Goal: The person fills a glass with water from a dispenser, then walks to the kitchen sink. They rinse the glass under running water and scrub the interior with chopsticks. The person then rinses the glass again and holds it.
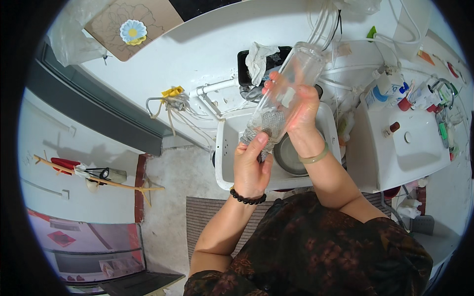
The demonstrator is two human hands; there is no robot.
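Note:
A clear glass bottle or jar (301, 68) is held at a slant over a white utility sink (222, 162), its flat base towards the upper right. My right hand (305, 107) grips it around the side, the fingers showing through the glass. At the lower left end my left hand (253, 162) holds a grey mesh-like scrubber (264, 148), whose exact form is partly hidden by the fingers. A grey mesh pattern (273, 120) also shows through the glass near that end. A round metal basin (292, 157) lies in the sink below my hands.
Behind the sink, a black plastic container (243, 70) holds a whitish cloth (257, 61). To the right stands a white washbasin (422, 129) with a small red-capped bottle (390, 129). A metal hook with a yellow cloth (173, 91) and cords is at the left. White pipes run along the wall.

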